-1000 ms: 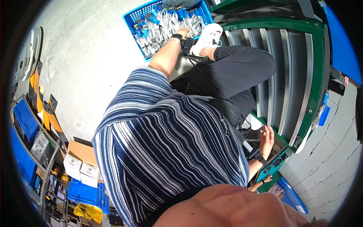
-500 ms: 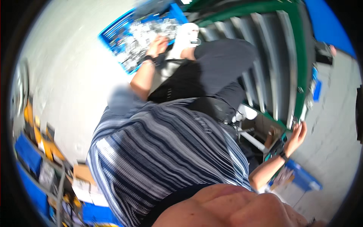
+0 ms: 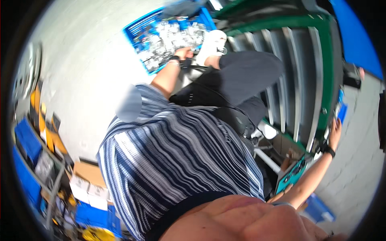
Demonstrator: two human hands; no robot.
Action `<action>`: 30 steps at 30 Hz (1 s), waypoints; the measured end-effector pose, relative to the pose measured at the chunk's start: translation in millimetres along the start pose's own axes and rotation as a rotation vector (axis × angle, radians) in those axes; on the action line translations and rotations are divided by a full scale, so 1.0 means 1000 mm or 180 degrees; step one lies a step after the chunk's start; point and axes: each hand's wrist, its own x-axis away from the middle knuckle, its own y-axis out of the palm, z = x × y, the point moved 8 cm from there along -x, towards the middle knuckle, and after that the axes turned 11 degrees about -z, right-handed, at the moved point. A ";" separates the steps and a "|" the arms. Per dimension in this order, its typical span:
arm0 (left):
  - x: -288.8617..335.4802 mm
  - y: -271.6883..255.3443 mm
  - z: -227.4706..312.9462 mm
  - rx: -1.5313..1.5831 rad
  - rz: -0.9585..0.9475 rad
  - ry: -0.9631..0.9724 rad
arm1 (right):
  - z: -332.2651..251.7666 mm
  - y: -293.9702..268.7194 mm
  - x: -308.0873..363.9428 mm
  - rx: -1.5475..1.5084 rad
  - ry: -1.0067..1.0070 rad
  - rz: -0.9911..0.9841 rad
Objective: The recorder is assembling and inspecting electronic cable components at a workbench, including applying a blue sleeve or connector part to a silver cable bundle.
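Observation:
My left hand (image 3: 185,53) is at the near right edge of a blue crate (image 3: 138,52) on the floor. Many small silvery metal parts (image 3: 171,38) fill the crate. The fingers of this hand are bent and smeared by motion, so whether they hold anything is unclear. Far to the right, my right hand (image 3: 335,133) reaches past the corner of a green-framed roller conveyor (image 3: 327,80). Its fingers are stretched out beside a small blue item (image 3: 342,112), and I cannot tell whether they touch it. Both wrists wear black bands.
My white shoe (image 3: 213,43) stands between crate and conveyor. Dark material (image 3: 181,8) lies over the crate's far end. A teal panel (image 3: 290,176) is beneath my right forearm. Lower left are a cardboard box (image 3: 86,170), blue bins (image 3: 28,138) and a metal frame (image 3: 56,188).
My left hand has drawn back from above the metal parts to the crate's near edge. My right hand has moved outward and forward along the conveyor's corner. The view has shifted slightly.

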 end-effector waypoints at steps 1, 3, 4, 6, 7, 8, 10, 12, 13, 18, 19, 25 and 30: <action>0.000 0.009 0.002 0.0324 -0.0229 -0.0106 | 0.002 0.000 -0.014 0.0536 -0.0166 -0.0077; 0.002 0.029 0.010 0.0554 -0.0661 0.0026 | 0.014 -0.003 -0.034 0.1256 -0.0112 0.0016; 0.005 0.028 0.013 0.0430 -0.0425 0.0084 | 0.022 -0.008 -0.041 0.1364 0.0051 0.0158; 0.015 0.033 0.023 0.0300 -0.0264 0.0585 | 0.021 -0.009 -0.045 0.1731 -0.0165 0.0612; 0.021 0.039 0.027 0.0329 -0.0354 0.0765 | 0.022 -0.010 -0.044 0.1851 -0.0152 0.0827; 0.028 0.047 0.035 0.0397 -0.0654 0.1126 | 0.023 -0.010 -0.044 0.1887 -0.0122 0.0973; 0.030 0.041 0.030 0.0242 -0.0465 0.1006 | 0.021 -0.008 -0.041 0.1843 -0.0122 0.1069; 0.023 0.024 0.028 0.0185 -0.0124 0.1127 | 0.018 -0.008 -0.039 0.1841 -0.0028 0.1089; 0.013 0.012 0.019 0.0369 0.0037 0.0873 | 0.018 -0.009 -0.039 0.1902 0.0106 0.1056; -0.031 0.004 -0.009 0.1015 -0.0516 0.0738 | 0.010 -0.009 -0.042 0.2074 0.0222 0.0917; -0.028 0.011 0.009 -0.0331 -0.0545 0.1449 | 0.005 -0.009 -0.040 0.2249 0.0106 0.1029; -0.010 0.008 -0.014 0.1045 -0.0043 0.0231 | -0.001 -0.006 -0.032 0.2509 0.0079 0.1265; 0.022 0.002 -0.002 0.1031 0.0058 0.0188 | -0.031 0.004 -0.006 0.2139 -0.0188 0.1421</action>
